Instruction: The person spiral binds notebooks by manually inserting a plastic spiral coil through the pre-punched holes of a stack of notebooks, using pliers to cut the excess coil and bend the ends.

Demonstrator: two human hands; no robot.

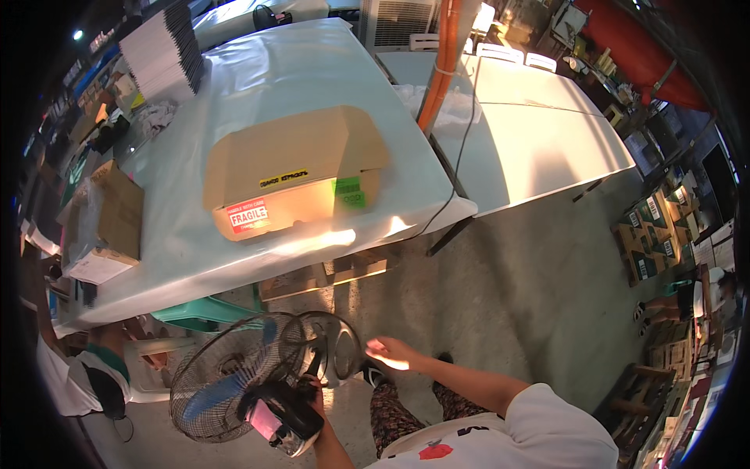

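Observation:
A fan (226, 383) with blue blades and a dark wire cage stands at the lower left, its black motor housing (285, 414) toward me and a pink patch on it. My left hand (316, 397) grips the fan behind that housing, which hides most of the fingers. Beside the fan's dark ring-shaped part (344, 348), my right hand (388, 353) is stretched out to the left, holding nothing. Its fingers look extended and do not touch the ring.
On the covered table (289, 70) ahead lie a flat cardboard piece (297, 152) with stickers, an open carton (109, 223) and a tall white stack (162, 59). An orange post (439, 70) with a hanging cable rises beside it. A person (86, 375) sits at left; cartons (656, 230) stand right.

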